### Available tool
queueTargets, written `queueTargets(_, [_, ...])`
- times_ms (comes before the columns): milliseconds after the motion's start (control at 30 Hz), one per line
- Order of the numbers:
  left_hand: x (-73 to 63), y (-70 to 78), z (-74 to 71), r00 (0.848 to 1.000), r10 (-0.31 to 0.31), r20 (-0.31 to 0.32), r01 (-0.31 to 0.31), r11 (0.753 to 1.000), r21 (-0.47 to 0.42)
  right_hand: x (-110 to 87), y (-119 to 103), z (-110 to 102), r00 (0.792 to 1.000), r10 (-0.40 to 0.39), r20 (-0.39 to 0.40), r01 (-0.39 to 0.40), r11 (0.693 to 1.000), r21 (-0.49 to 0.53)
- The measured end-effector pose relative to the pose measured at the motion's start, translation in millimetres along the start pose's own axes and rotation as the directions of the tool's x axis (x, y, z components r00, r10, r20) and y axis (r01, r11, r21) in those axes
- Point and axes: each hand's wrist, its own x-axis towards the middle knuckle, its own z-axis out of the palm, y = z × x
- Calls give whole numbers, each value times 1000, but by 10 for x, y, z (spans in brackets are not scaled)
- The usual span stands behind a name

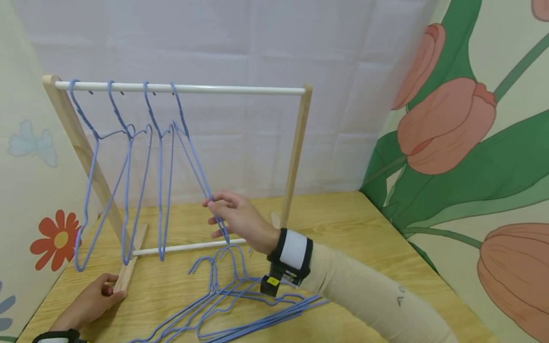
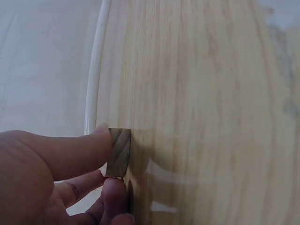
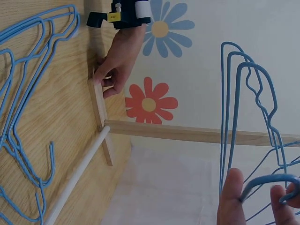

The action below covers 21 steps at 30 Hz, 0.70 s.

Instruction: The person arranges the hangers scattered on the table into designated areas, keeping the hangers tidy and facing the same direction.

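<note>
My right hand (image 1: 242, 219) holds the lower end of a blue wire hanger (image 1: 199, 166) whose hook sits over the white rail (image 1: 240, 89) of a small rack. In the right wrist view, the thumb and fingers (image 3: 230, 199) bend around the rounded end of that hanger (image 3: 267, 179). To its left, three more blue hangers (image 1: 127, 205) dangle from the same rail. Down at the left, my left hand (image 1: 92, 300) pinches the front end of the rack's wooden foot (image 1: 123, 278). The left wrist view has the thumb against one side of this foot (image 2: 119, 152), fingertips beneath.
A loose pile of blue hangers (image 1: 253, 327) lies on the wooden table (image 1: 364, 267) in front of the rack. A lower white bar (image 1: 184, 247) joins the rack's feet. The right wooden post (image 1: 297, 152) stands behind my right hand. Flower-printed walls enclose both sides.
</note>
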Motion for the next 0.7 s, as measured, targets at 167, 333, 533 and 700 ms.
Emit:
queueTargets(167, [8, -14, 1, 999, 35, -7, -35, 999, 10, 11, 11, 17, 1000, 2, -10, -1, 1000, 4])
queueTargets(333, [19, -37, -6, 1000, 12, 7, -12, 1000, 0, 14, 10, 44, 1000, 14, 3, -13, 1000, -6])
queueTargets(533, [30, -51, -7, 1000, -2, 19, 2, 1000, -15, 9, 10, 69, 1000, 23, 16, -23, 1000, -14])
queueTargets(700, [40, -60, 0, 1000, 20, 17, -20, 1000, -21, 1, 8, 73, 999, 25, 37, -25, 1000, -19])
